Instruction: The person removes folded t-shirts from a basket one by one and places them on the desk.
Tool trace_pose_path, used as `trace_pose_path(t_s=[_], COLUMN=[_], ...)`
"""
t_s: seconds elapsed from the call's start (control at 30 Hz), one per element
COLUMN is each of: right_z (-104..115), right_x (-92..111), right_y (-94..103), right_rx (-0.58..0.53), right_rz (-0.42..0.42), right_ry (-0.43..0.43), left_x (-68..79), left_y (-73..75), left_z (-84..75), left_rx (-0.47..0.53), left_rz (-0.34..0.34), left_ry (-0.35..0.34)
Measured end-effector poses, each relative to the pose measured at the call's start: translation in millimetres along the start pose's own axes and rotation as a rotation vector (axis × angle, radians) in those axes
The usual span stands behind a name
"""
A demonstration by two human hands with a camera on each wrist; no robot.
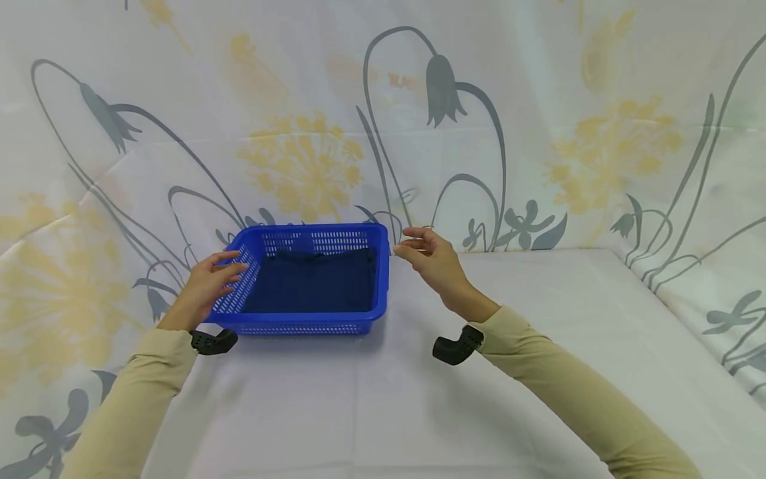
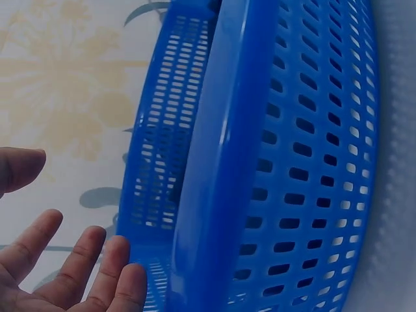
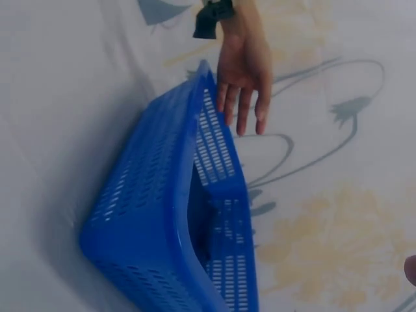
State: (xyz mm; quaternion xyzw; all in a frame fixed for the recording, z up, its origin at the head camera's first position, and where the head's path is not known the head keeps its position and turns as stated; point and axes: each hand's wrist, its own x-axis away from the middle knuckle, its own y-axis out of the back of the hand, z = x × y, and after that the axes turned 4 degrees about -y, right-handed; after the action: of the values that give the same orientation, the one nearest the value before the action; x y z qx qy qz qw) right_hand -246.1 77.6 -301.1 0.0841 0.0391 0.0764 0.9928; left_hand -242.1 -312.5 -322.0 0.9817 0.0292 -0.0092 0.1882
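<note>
A blue plastic basket (image 1: 305, 326) with slotted walls stands on the white table, left of the middle in the head view. Dark navy cloth (image 1: 311, 283) lies flat inside it. My left hand (image 1: 211, 283) hovers over the basket's left end, fingers spread and loosely bent, holding nothing. Past the basket's right end, my right hand (image 1: 435, 261) hangs in the air with relaxed fingers and nothing in them. In the left wrist view the left fingers (image 2: 88, 260) show beside the rim. The right wrist view shows the left hand (image 3: 246, 78) above the far end of the basket (image 3: 143, 188).
A white cloth covers the table (image 1: 407, 399). Behind it and along both sides hangs a pale curtain (image 1: 538, 100) with grey and yellow flowers. Each wrist carries a black camera mount, the right mount (image 1: 457, 346) low over the table.
</note>
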Motion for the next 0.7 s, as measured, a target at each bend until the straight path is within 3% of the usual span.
trace_pose_path(t_s=[0.43, 0.7], right_z=[-11.9, -15.7], right_x=[-18.8, -25.4], right_y=[-34.9, -54.5], right_rx=[0.098, 0.128], right_rz=[-0.008, 0.006], right_ry=[-0.032, -0.030], left_x=[-10.7, -13.1], left_y=[-11.2, -11.7], left_z=[4.7, 11.7], left_rx=[-0.114, -0.190], left_rz=[0.019, 0.016], left_ry=[0.027, 0.000])
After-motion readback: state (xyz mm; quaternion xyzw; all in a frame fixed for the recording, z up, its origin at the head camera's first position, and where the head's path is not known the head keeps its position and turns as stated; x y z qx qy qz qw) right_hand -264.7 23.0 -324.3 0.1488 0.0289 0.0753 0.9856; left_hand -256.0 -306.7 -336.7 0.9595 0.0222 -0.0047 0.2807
